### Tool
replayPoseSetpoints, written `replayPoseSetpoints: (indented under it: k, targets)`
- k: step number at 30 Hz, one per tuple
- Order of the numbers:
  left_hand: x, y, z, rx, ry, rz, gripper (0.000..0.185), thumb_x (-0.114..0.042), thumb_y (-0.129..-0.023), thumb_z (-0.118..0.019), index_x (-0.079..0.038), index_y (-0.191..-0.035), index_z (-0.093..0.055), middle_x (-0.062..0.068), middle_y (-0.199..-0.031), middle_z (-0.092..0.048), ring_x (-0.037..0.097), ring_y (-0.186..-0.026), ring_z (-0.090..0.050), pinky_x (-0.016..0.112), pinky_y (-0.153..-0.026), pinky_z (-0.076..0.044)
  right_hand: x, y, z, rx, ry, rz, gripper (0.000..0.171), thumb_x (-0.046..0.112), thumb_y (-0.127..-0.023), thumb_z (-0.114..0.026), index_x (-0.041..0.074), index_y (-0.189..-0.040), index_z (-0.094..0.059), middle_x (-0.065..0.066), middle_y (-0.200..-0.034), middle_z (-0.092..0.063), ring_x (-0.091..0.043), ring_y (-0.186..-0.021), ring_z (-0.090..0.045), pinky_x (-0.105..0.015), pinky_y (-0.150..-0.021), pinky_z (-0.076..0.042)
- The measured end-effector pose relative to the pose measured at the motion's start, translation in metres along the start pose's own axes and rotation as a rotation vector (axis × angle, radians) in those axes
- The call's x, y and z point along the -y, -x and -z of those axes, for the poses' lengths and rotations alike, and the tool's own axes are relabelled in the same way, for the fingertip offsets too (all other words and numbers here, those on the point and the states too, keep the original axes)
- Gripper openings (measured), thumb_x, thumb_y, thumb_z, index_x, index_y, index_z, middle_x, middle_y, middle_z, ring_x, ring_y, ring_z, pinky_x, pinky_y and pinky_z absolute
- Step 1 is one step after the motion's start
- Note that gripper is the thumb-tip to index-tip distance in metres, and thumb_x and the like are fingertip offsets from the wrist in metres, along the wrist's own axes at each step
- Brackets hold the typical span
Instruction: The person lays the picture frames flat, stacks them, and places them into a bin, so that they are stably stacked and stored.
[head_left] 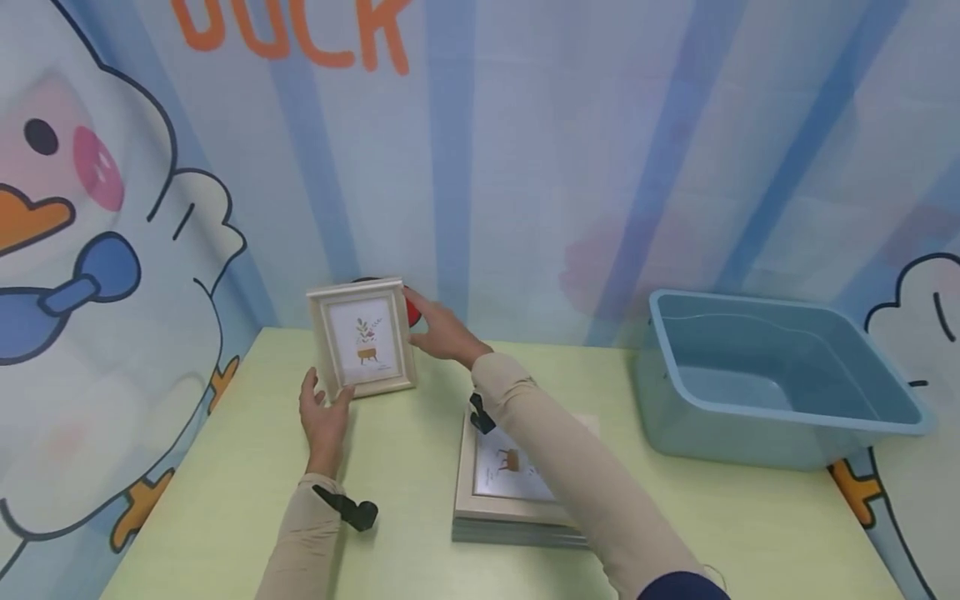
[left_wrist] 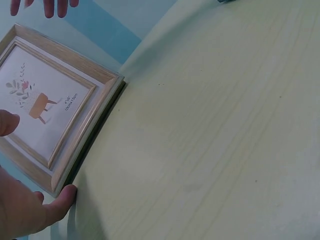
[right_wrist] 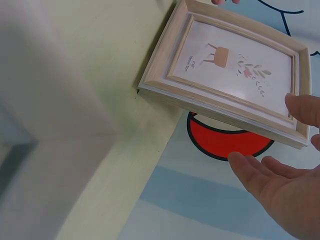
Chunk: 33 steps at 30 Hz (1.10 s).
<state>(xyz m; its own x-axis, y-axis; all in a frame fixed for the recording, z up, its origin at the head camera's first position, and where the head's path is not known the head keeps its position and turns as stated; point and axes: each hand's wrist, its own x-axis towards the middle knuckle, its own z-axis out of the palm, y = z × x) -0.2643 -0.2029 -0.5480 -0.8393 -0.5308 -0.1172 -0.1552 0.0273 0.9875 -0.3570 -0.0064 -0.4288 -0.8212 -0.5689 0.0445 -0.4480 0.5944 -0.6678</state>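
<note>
A cream picture frame (head_left: pixel 365 337) with a potted-plant print stands tilted back at the far left of the table, close to the wall. At its lower left corner is my left hand (head_left: pixel 324 425), fingers spread, thumb in front of the frame and another finger beside the bottom corner. My right hand (head_left: pixel 450 335) is at the upper right side; in the right wrist view its thumb (right_wrist: pixel 302 108) lies before the frame's front, with the other fingers extended beyond the side edge. Whether either thumb touches is hard to tell.
More frames lie in a stack (head_left: pixel 517 508) at the table's front middle, partly hidden by my right sleeve (head_left: pixel 577 475). A blue plastic tub (head_left: pixel 750 437) stands at the right. Behind the table (head_left: pixel 420 517) hangs a printed duck backdrop (head_left: pixel 525 167).
</note>
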Motion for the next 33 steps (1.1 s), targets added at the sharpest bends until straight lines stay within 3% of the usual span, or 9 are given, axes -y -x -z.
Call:
replayPoseSetpoints:
  k: [5, 9, 14, 18, 24, 26, 29, 33]
  targets:
    - [-0.003, -0.002, 0.002, 0.018, 0.014, 0.017, 0.079, -0.014, -0.096, -0.063, -0.019, -0.161, -0.018, 0.01, -0.167, -0.019, 0.036, -0.151, -0.023, 0.053, -0.121, -0.031, 0.004, -0.015, -0.003, -0.03, 0.01, 0.016, 0.08, 0.004, -0.095, -0.062, 0.012, -0.16, -0.017, -0.024, -0.143, -0.051, -0.038, -0.137, -0.045, -0.046, -0.116, -0.039]
    - [-0.003, -0.003, 0.001, 0.02, 0.026, 0.0, 0.08, -0.013, -0.096, -0.063, -0.018, -0.161, -0.018, 0.011, -0.167, -0.018, 0.036, -0.151, -0.023, 0.053, -0.121, -0.032, 0.005, -0.022, -0.003, -0.016, 0.008, 0.011, 0.078, 0.006, -0.097, -0.059, 0.012, -0.161, -0.014, -0.024, -0.15, -0.045, -0.038, -0.138, -0.045, -0.046, -0.114, -0.041]
    - [-0.002, -0.006, 0.0, 0.024, 0.042, -0.003, 0.082, -0.011, -0.093, -0.065, -0.017, -0.161, -0.019, 0.01, -0.167, -0.02, 0.036, -0.151, -0.022, 0.051, -0.12, -0.034, 0.007, -0.026, -0.006, 0.007, -0.053, -0.003, 0.07, 0.01, -0.103, -0.048, 0.012, -0.161, -0.009, -0.013, -0.167, -0.021, -0.029, -0.152, -0.025, -0.04, -0.125, -0.026]
    - [-0.001, -0.008, 0.0, 0.053, 0.044, 0.0, 0.082, -0.011, -0.094, -0.065, -0.016, -0.161, -0.018, 0.01, -0.167, -0.019, 0.035, -0.153, -0.019, 0.049, -0.121, -0.032, 0.008, -0.025, -0.01, 0.017, -0.109, -0.011, 0.066, 0.011, -0.105, -0.041, 0.013, -0.162, -0.006, -0.007, -0.17, -0.009, -0.023, -0.156, -0.012, -0.037, -0.128, -0.015]
    - [0.0, -0.009, 0.0, 0.063, 0.04, -0.014, 0.079, -0.012, -0.095, -0.064, -0.016, -0.16, -0.02, 0.009, -0.167, -0.022, 0.033, -0.154, -0.018, 0.047, -0.126, -0.022, 0.009, -0.022, -0.009, -0.016, -0.173, -0.031, 0.065, 0.014, -0.106, -0.042, 0.013, -0.161, -0.008, -0.012, -0.168, -0.017, -0.032, -0.151, -0.027, -0.043, -0.125, -0.024]
    - [0.0, -0.01, -0.001, 0.063, 0.046, -0.017, 0.079, -0.011, -0.095, -0.064, -0.016, -0.16, -0.021, 0.009, -0.167, -0.022, 0.033, -0.154, -0.018, 0.047, -0.126, -0.021, 0.008, -0.022, -0.009, -0.034, -0.171, -0.029, 0.064, 0.013, -0.105, -0.044, 0.013, -0.161, -0.012, -0.018, -0.162, -0.03, -0.033, -0.145, -0.038, -0.043, -0.123, -0.03]
    - [0.001, -0.01, -0.002, 0.062, 0.057, -0.015, 0.079, -0.01, -0.094, -0.065, -0.015, -0.16, -0.022, 0.009, -0.166, -0.023, 0.032, -0.155, -0.017, 0.045, -0.127, -0.017, 0.006, -0.022, -0.012, -0.049, -0.134, 0.0, 0.06, 0.007, -0.104, -0.045, 0.013, -0.159, -0.021, -0.025, -0.145, -0.049, -0.034, -0.11, -0.059, -0.04, -0.103, -0.048]
    - [0.003, -0.009, -0.003, 0.063, 0.076, -0.009, 0.078, -0.008, -0.092, -0.066, -0.013, -0.159, -0.026, 0.011, -0.166, -0.025, 0.032, -0.154, -0.018, 0.043, -0.127, -0.017, 0.005, -0.02, -0.016, -0.04, -0.085, 0.044, 0.057, 0.004, -0.103, -0.045, 0.017, -0.157, -0.031, -0.02, -0.145, -0.052, -0.021, -0.077, -0.051, -0.029, -0.07, -0.046]
